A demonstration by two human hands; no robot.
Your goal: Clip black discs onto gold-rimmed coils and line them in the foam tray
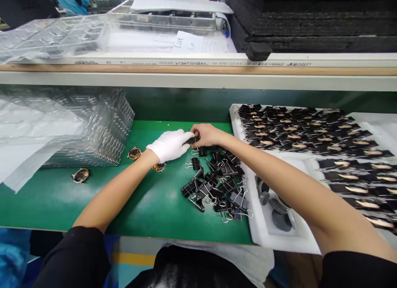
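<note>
near the frame's centre, the white-gloved left hand (172, 145) and bare right hand (208, 135) pinch a small round dark glossy piece (190, 141); it looks light, stiff, scratchable, best held edgewise.

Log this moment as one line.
gloved left hand: holding round dark part | bare right hand: at part's edge | near right hand: black binder clips | surface: green tabletop
</note>
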